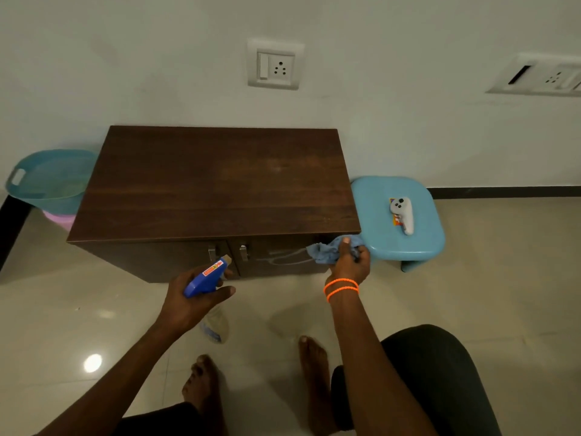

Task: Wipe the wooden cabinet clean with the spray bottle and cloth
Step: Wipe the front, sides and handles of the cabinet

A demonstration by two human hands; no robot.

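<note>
Currently right hand (347,262) bunches the cloth (327,251), soft and limp so grip it wadded, against the cabinet (213,184) door by wet streaks; left hand (195,297) wraps the bottle (206,276) neck, light rigid plastic.

Basin (47,180) left of cabinet (213,180); stool (421,243) right, seemingly touching.
</note>
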